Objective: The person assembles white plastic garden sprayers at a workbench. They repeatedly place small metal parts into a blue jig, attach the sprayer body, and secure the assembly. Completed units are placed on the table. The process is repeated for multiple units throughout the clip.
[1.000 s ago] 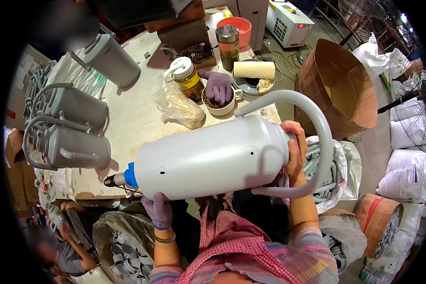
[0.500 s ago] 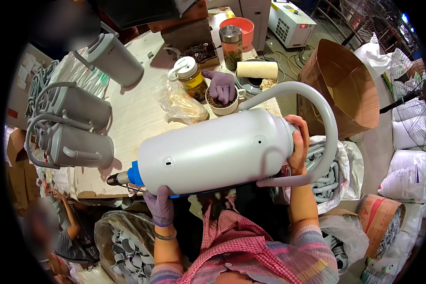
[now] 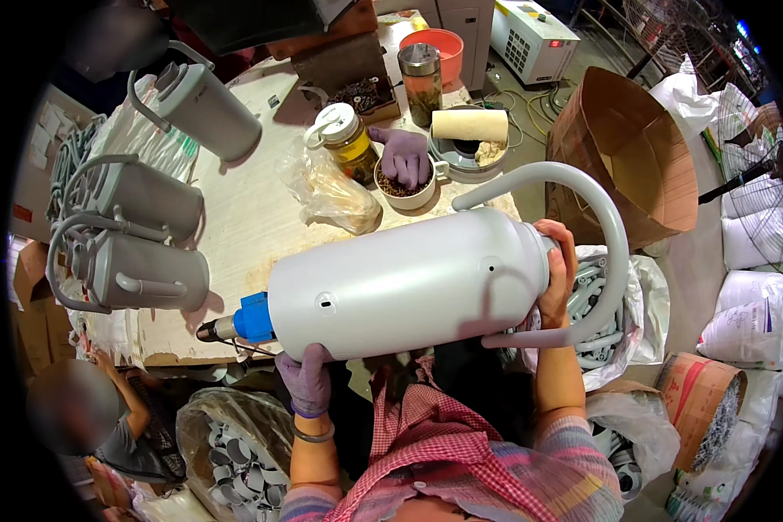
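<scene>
A large grey jug body (image 3: 400, 287) lies on its side before me at the table's front edge, two small holes facing up. Its curved grey carrying handle (image 3: 616, 244) loops out at the right. My left hand (image 3: 306, 381), in a purple glove, grips the rim of its wide end from below. Bare, my right hand (image 3: 558, 271) wraps round the neck end, fingers curled over it. Just past the wide end, a blue block with a metal-and-black nose (image 3: 252, 318) sticks out; the jug hides the rest of it.
Several similar grey jugs (image 3: 152, 270) lie or stand at the left. Behind are a lidded jar (image 3: 348, 139), a cup (image 3: 406, 198) of screws with a purple glove (image 3: 402, 157) on it, and a carton (image 3: 618, 165). Bags of grey handles (image 3: 596, 339) and grey parts (image 3: 235, 461) flank me. Someone sits lower left.
Both hands have shifted the jug a little to the right, and my left hand moved with it. More of the blue block now shows past the wide end.
</scene>
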Demonstrator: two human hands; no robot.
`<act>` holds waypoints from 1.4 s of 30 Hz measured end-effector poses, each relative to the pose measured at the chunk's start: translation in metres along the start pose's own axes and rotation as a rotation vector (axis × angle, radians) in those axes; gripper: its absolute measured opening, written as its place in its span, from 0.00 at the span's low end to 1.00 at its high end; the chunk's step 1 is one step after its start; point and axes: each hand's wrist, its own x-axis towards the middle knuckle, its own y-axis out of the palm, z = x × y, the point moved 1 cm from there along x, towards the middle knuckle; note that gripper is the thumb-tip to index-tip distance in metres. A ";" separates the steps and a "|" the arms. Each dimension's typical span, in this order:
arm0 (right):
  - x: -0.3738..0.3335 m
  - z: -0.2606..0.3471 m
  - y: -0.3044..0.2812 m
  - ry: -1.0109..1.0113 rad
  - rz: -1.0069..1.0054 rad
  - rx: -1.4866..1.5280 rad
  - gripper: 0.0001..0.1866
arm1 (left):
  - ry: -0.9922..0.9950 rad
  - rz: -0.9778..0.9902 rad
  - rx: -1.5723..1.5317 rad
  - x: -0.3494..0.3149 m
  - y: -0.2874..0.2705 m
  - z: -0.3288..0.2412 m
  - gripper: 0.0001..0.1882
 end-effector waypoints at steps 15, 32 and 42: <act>0.016 -0.011 -0.022 0.123 -0.155 0.152 0.17 | 0.200 0.081 -0.351 0.007 0.004 -0.044 0.38; -0.040 -0.007 -0.232 0.236 -0.325 -0.287 0.19 | 0.632 0.352 0.375 0.018 0.077 -0.063 0.16; -0.089 -0.016 -0.231 0.292 -0.372 -0.164 0.19 | 0.792 0.188 0.609 0.032 0.143 -0.045 0.15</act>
